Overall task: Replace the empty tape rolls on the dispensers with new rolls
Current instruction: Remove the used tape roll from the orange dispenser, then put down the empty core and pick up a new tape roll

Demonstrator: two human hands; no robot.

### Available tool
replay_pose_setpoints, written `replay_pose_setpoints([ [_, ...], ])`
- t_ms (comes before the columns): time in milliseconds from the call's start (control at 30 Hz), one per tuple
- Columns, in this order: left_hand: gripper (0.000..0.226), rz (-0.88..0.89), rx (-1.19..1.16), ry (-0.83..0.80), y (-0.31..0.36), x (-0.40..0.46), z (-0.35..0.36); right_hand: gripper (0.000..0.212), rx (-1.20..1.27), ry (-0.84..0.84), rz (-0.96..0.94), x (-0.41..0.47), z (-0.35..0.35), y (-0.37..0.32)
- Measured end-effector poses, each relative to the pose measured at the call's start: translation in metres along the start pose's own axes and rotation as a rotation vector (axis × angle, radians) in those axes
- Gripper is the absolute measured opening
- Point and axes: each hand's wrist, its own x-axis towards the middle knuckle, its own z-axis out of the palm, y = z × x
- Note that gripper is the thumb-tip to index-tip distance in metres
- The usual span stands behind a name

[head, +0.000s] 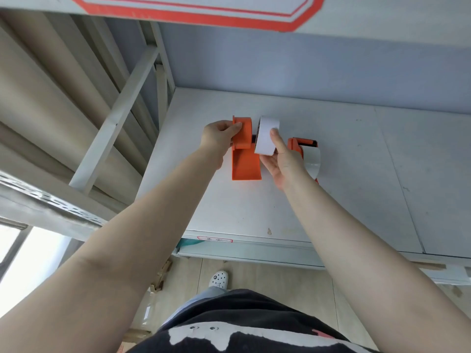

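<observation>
An orange tape dispenser (245, 159) stands on the white shelf (356, 174), and my left hand (219, 138) grips its rounded top from the left. My right hand (281, 161) holds a white tape roll (266, 135) upright, pressed against the dispenser's right side at its dark hub. A second orange dispenser (295, 146) sits just to the right, partly hidden behind my right hand, with a grey-white roll (312, 159) mounted on it.
The shelf's back wall (305, 67) rises just behind the dispensers. A metal rack frame (114, 118) and cardboard tubes (38, 85) stand to the left. An upper shelf with an orange label border (204, 16) hangs overhead. The shelf's front edge (242, 248) lies near my body.
</observation>
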Motion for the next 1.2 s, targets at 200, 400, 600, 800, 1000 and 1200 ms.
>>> replay_pose_setpoints([
  [200, 0.021, 0.064, 0.078, 0.069, 0.001, -0.012, 0.01, 0.022, 0.023, 0.025, 0.004, -0.022, -0.009, -0.002],
  [400, 0.056, 0.043, 0.089, 0.204, -0.004, -0.058, 0.014, 0.063, -0.108, 0.034, -0.019, -0.037, -0.027, 0.013],
  [600, 0.051, -0.054, -0.037, 0.028, -0.033, -0.114, 0.021, 0.04, -0.391, -0.003, -0.376, -0.072, -0.044, 0.042],
  [800, 0.036, -0.095, 0.005, 0.001, -0.057, -0.138, 0.011, 0.074, -0.463, 0.027, -0.456, -0.1, -0.072, 0.07],
  [1000, 0.021, -0.143, 0.045, -0.163, -0.09, -0.168, -0.005, 0.034, -0.14, 0.117, -0.139, -0.135, -0.11, 0.096],
  [1200, 0.027, -0.233, 0.077, -0.314, -0.141, -0.207, -0.02, 0.013, 0.074, 0.168, -0.034, -0.197, -0.142, 0.152],
])
